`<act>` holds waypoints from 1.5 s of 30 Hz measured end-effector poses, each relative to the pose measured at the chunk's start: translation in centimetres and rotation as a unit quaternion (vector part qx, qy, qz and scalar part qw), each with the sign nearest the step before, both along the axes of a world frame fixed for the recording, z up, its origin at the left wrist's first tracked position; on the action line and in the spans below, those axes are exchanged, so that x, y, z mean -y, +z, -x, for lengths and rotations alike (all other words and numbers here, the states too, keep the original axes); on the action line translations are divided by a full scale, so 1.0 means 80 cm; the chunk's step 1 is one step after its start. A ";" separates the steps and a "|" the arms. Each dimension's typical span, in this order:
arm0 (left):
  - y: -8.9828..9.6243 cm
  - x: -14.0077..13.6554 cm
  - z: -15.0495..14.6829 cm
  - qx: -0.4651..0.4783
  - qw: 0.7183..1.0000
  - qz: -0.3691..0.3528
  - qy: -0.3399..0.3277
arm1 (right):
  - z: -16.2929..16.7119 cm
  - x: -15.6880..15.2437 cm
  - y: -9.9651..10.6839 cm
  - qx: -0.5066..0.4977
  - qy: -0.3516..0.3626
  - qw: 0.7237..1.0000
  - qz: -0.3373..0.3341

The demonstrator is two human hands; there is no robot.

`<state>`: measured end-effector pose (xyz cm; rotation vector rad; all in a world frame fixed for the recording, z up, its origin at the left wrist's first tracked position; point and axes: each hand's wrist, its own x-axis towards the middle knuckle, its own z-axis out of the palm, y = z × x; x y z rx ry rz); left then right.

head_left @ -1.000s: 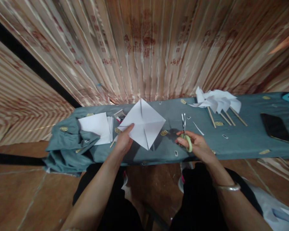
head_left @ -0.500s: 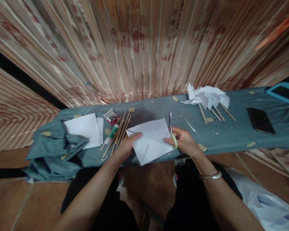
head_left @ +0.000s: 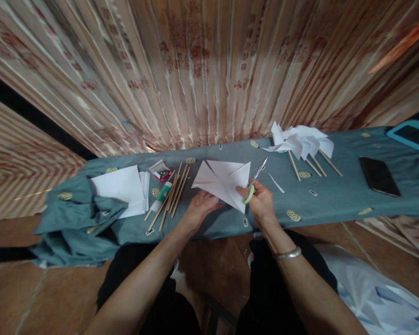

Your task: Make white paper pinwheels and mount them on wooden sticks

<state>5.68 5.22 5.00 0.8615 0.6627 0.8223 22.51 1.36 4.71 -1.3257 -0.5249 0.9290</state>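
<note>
A white paper sheet [head_left: 223,180] with slits cut inward from its corners is held over the cloth-covered table. My right hand [head_left: 263,202] grips scissors [head_left: 259,168] with a pale green handle, blades pointing away from me. The thumb of that hand also presses on the sheet's right side. Below the sheet's lower left edge is my left hand [head_left: 201,208], its fingers stretched out to the right and partly under the paper. Whether it touches the paper I cannot tell.
Wooden sticks [head_left: 180,191], a glue stick [head_left: 161,197], a small box of pins [head_left: 161,171] and stacked white paper [head_left: 120,190] lie left. Finished paper pinwheels [head_left: 300,142], a paper sliver [head_left: 276,183], a phone [head_left: 379,176] and a blue-framed device [head_left: 414,135] lie right.
The sheet has turned and moved slightly away from me. My left hand has let go of its left edge and shifted right, below it. The scissors have tilted to the right.
</note>
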 end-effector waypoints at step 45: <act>-0.003 -0.062 0.024 -0.123 0.946 -0.108 0.281 | 0.049 0.043 -0.001 0.066 0.455 0.883 0.095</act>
